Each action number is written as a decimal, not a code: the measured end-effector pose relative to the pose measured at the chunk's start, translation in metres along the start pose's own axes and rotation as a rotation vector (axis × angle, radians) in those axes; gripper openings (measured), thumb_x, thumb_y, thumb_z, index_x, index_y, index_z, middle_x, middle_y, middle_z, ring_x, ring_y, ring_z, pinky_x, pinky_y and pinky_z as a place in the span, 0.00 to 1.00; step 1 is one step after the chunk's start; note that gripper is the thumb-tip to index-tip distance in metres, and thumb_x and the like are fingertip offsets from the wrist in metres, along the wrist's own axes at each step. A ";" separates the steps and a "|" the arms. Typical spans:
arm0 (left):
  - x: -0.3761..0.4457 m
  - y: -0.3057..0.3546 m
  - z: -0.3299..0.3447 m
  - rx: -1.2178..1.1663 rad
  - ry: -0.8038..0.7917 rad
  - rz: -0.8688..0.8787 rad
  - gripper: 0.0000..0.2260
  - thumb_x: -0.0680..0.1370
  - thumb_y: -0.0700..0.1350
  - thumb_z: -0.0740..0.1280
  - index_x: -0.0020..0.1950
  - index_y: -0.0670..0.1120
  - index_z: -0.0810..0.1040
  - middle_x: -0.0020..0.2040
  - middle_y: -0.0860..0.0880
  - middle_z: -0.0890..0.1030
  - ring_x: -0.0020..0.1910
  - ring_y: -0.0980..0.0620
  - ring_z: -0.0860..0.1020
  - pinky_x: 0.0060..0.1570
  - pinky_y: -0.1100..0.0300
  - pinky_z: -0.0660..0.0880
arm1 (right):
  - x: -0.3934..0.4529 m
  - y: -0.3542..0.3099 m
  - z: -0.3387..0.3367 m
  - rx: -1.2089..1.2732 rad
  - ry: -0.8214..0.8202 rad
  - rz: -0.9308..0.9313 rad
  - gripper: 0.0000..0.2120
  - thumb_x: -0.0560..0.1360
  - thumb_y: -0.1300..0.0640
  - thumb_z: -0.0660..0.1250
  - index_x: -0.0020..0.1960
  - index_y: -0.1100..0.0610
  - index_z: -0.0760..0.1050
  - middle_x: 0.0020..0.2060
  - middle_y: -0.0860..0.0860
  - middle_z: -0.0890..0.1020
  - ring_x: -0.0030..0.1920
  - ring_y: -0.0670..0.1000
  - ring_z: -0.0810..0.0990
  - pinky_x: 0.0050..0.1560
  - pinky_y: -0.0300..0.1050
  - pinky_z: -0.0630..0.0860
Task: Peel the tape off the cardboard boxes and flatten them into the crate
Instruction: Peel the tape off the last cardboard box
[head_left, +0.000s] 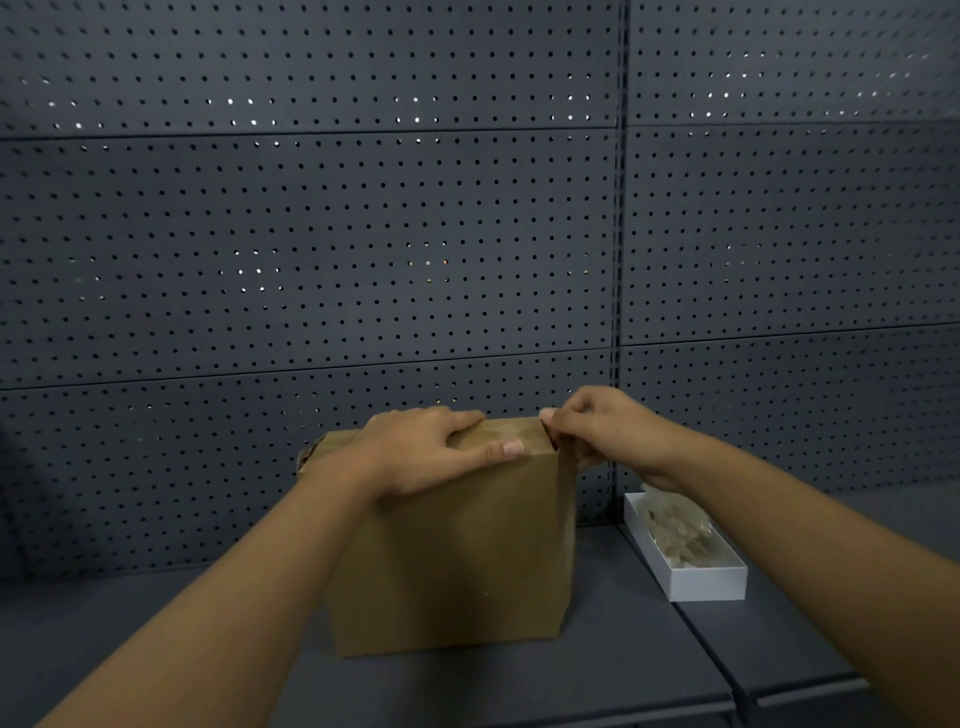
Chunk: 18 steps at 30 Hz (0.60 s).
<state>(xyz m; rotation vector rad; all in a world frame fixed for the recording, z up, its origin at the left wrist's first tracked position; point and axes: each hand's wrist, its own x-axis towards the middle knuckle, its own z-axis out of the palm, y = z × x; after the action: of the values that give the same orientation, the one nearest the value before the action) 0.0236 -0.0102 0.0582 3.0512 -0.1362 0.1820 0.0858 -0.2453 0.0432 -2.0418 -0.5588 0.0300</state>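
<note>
A: Brown cardboard box, upright on the dark shelf, near the middle of the view, a bit right of centre. Closed on top as far as I can see.

B: Hands?

A: Left hand lies over the top near edge of the box, palm down, fingers spread and mostly straight, thumb stretched along the front face just under the rim. It presses the box, not really wrapped round anything.

B: And the right?

A: Right hand is at the top right corner of the box, fingers curled tight, thumb and fingertips pinched together at the corner edge. Looks like it has hold of something thin there (tape or flap edge, cannot tell which, too blurry).

B: Anything else on the shelf?

A: White tray to the right of the box, apart from it, lying flat near the shelf seam. Inside it a heap of crumpled clear stuff, glossy, probably tape or film, can't be sure.

B: Background?

A: Dark pegboard wall behind everything, far side, panels with rows of small holes. Both forearms bare, reaching in from the near edge.
</note>
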 end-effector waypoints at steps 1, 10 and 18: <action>0.000 0.000 0.001 0.006 0.004 0.000 0.44 0.70 0.82 0.45 0.82 0.63 0.60 0.79 0.54 0.67 0.77 0.48 0.66 0.73 0.42 0.61 | 0.001 -0.002 0.001 -0.016 -0.011 0.029 0.19 0.81 0.42 0.67 0.55 0.60 0.77 0.48 0.54 0.83 0.45 0.51 0.82 0.47 0.47 0.82; 0.002 -0.001 0.010 0.099 0.205 -0.044 0.45 0.69 0.83 0.38 0.74 0.62 0.72 0.68 0.55 0.77 0.66 0.50 0.76 0.59 0.48 0.70 | 0.008 -0.001 0.005 -0.022 -0.144 0.163 0.24 0.79 0.34 0.64 0.43 0.55 0.79 0.35 0.54 0.76 0.34 0.52 0.73 0.32 0.45 0.69; 0.000 -0.037 0.012 -0.132 0.219 -0.349 0.23 0.84 0.60 0.50 0.74 0.56 0.73 0.73 0.45 0.71 0.67 0.42 0.73 0.65 0.45 0.72 | 0.010 -0.001 0.013 0.068 -0.090 0.175 0.26 0.79 0.37 0.66 0.52 0.63 0.81 0.33 0.53 0.74 0.29 0.48 0.71 0.28 0.43 0.67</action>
<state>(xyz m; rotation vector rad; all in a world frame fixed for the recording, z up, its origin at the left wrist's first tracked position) 0.0281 0.0253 0.0439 2.8392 0.3780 0.4560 0.0912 -0.2301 0.0398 -2.0247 -0.4271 0.2426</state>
